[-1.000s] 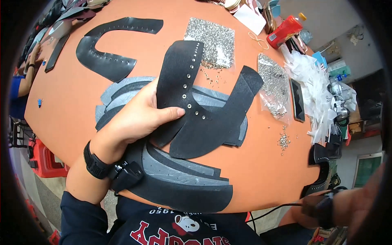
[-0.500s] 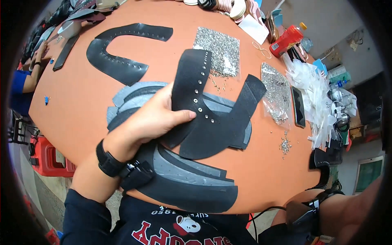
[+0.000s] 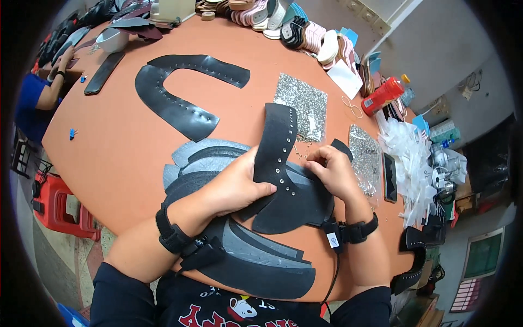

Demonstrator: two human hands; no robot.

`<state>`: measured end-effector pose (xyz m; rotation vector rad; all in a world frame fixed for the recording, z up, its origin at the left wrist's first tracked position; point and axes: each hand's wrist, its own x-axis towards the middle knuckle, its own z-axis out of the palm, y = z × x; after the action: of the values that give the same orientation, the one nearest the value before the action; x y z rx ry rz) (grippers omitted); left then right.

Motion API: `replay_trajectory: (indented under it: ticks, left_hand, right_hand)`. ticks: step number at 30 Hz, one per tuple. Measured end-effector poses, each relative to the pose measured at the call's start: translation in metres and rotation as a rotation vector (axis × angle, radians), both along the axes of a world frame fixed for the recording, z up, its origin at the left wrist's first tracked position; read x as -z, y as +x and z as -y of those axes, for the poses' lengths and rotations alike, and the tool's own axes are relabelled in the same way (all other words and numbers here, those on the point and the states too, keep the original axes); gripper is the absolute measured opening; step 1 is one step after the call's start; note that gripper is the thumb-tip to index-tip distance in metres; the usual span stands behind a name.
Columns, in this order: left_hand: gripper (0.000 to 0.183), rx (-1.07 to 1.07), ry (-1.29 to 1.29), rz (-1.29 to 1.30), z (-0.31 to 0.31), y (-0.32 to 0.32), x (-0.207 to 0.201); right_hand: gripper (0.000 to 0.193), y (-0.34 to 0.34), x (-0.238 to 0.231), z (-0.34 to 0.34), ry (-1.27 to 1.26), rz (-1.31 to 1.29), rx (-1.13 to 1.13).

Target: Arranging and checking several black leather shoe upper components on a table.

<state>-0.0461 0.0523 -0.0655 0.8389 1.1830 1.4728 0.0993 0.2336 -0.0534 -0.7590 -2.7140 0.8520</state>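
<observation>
The left hand [image 3: 231, 185] has its grip closed on the black piece [image 3: 294, 210], thumb on the front near the studs [image 3: 279, 170], fingers hidden behind. The piece is above the stack [image 3: 215, 151] on the surface [image 3: 109, 180]. The right hand [image 3: 335, 170] curls over its right arm, thumb near forefinger; whether that grip holds anything, I cannot tell.

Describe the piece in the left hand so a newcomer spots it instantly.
Find the orange table, then the person's left hand above its near side. It grips a matte black U-shaped piece. Unlike the glossy curved piece lying beyond, this one shows a row of silver rings.
</observation>
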Motion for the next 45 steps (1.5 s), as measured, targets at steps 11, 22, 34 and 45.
replay_trajectory:
  ticks: [11, 22, 34, 45]
  left_hand:
    - [0.057, 0.017, -0.007, -0.019, 0.0, -0.001, -0.003]
    - [0.057, -0.002, 0.012, -0.049, -0.001, 0.0, -0.003]
    - [0.058, -0.003, -0.018, -0.168, 0.001, -0.002, -0.001]
    - [0.059, -0.003, -0.004, -0.075, 0.002, 0.001, -0.005]
  right_hand:
    - [0.014, -0.014, 0.024, -0.008, 0.197, -0.022, -0.035]
    - [0.011, 0.012, 0.009, -0.007, -0.375, -0.244, 0.058]
    - [0.008, 0.033, -0.001, 0.047, -0.475, -0.324, 0.065]
    - [0.012, 0.036, -0.004, 0.039, -0.452, -0.334, 0.012]
